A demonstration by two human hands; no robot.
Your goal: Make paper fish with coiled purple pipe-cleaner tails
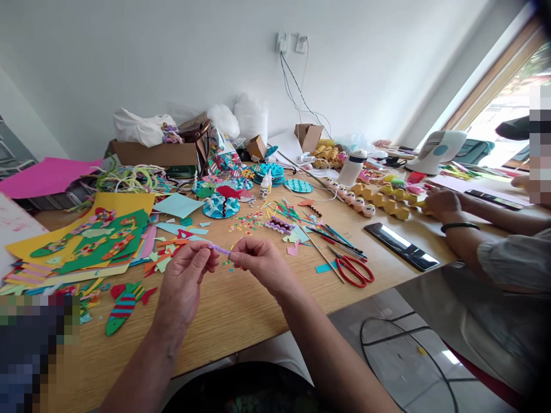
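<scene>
Above the front part of the wooden table, my left hand (185, 274) and my right hand (257, 259) hold a thin purple pipe cleaner (221, 250) stretched between them. Each hand pinches one end between thumb and fingers. Beyond my hands lie several coiled purple and brown pipe cleaners (279, 225) and scattered paper bits (247, 221). Red-handled scissors (353, 271) rest on the table right of my right hand. A striped green and red paper fish (122, 310) lies left of my left hand.
Coloured paper sheets (129, 201) are stacked at the left. A glue bottle (264, 187) stands behind the scraps, near a blue wave-patterned disc (219, 205). Toward the right are a phone (400, 245), yellow egg-carton strips (383, 201) and another person's hands (443, 202).
</scene>
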